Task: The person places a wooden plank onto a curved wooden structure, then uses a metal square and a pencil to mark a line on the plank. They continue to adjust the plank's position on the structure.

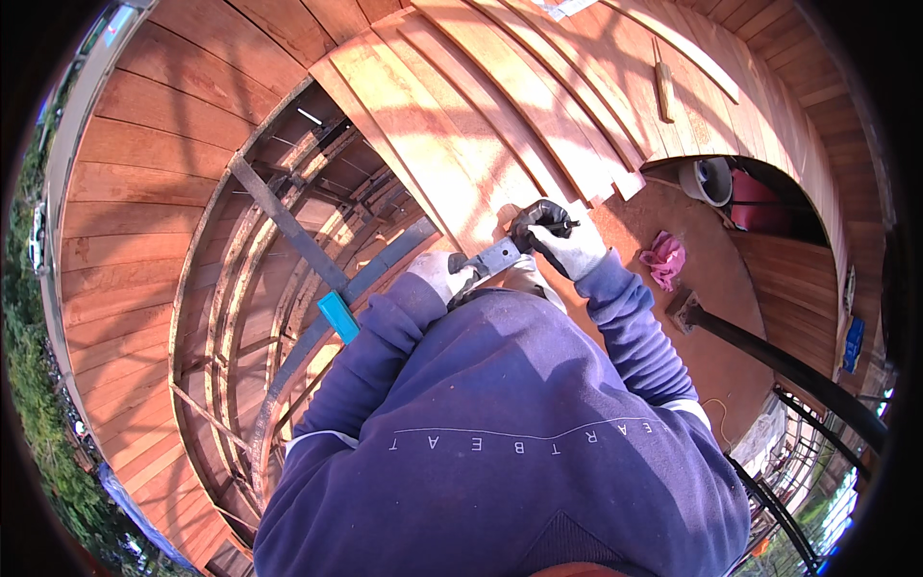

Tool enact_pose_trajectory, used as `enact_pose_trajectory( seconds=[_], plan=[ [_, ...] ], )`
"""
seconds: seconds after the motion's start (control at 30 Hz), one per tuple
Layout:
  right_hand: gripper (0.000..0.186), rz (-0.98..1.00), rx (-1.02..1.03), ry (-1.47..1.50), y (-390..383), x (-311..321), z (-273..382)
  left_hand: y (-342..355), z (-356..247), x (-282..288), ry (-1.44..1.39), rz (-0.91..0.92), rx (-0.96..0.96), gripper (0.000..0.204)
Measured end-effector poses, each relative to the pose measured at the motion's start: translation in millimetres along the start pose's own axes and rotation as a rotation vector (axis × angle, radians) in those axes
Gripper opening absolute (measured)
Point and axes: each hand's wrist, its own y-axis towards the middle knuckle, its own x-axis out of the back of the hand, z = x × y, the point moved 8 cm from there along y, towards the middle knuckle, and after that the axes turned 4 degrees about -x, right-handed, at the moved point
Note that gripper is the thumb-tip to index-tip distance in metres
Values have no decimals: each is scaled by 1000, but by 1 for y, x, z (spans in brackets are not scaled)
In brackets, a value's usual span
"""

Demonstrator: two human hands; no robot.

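Right hand (556,238) is hiding one end of grey metal bar (496,257); under curved edge of planking (713,133), red object (753,200) is lying partly hidden, kind unclear.

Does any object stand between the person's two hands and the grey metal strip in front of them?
Nothing visible stands in the way except the gloves: the left hand grips one end of the metal strip, and the right hand is at its other end.
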Motion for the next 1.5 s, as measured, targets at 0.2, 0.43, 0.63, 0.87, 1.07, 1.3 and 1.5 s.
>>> enact_pose_trajectory(
  seconds=[0.2,0.43,0.63,0.87,1.07,1.3,1.5],
  plan=[
    [7,-9,-26,31,0,-1,-2,-2,-3,3,0,12,16,29],
    [10,-34,-10,-58,-2,1,1,-1,-3,2,-39,44,29,28],
    [10,-25,33,-245,-4,-4,16,-1,2,0,-59,30,34,28],
    [9,-10,35,-264,-3,-6,16,0,4,-1,-42,7,21,28],
    [10,-6,21,-405,-1,-7,19,-3,-1,3,-40,-12,18,29],
    [9,-12,8,-346,-2,-7,19,-5,-9,6,23,-13,-28,27],
    [10,7,4,-419,0,-8,21,-5,-6,2,49,15,-14,30]
  ],
)
